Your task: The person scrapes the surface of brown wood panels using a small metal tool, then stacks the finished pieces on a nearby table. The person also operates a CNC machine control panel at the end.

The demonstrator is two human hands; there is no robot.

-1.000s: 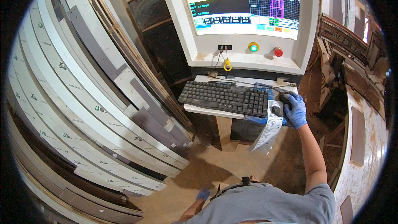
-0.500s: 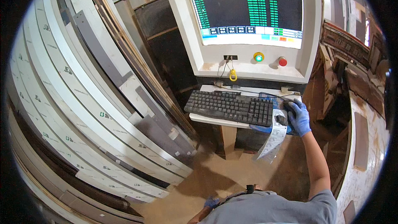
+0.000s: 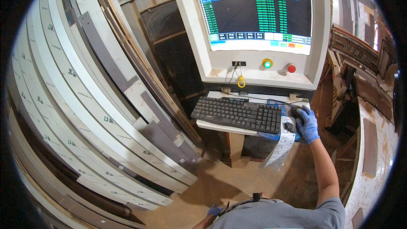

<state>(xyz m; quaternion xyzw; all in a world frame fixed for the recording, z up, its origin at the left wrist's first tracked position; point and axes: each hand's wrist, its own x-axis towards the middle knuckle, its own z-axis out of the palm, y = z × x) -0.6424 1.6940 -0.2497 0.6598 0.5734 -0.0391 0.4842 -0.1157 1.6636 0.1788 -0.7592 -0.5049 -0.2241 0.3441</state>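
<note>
My right hand (image 3: 308,125), in a blue glove, rests over a dark computer mouse (image 3: 296,111) at the right end of a small white shelf. The fingers curve round the mouse and cover part of it. A dusty black keyboard (image 3: 237,113) lies left of it. Between the two, a printed paper strip (image 3: 283,144) hangs over the shelf's front edge, with a small dark object on its upper part. Low by my waist is my left hand (image 3: 215,210), also blue-gloved; its fingers are too small and partly hidden to read.
Above the shelf, a white console frames a lit screen (image 3: 254,17) with green rows and one blue highlighted row. Below it sit a green lit button (image 3: 267,63), a red knob (image 3: 291,68) and a yellow loop (image 3: 241,81). Long stacked boards (image 3: 85,97) fill the left side.
The view has shifted slightly, so the console and shelf sit a little lower and further right. My right hand stays on the mouse. Slightly more of my left hand shows.
</note>
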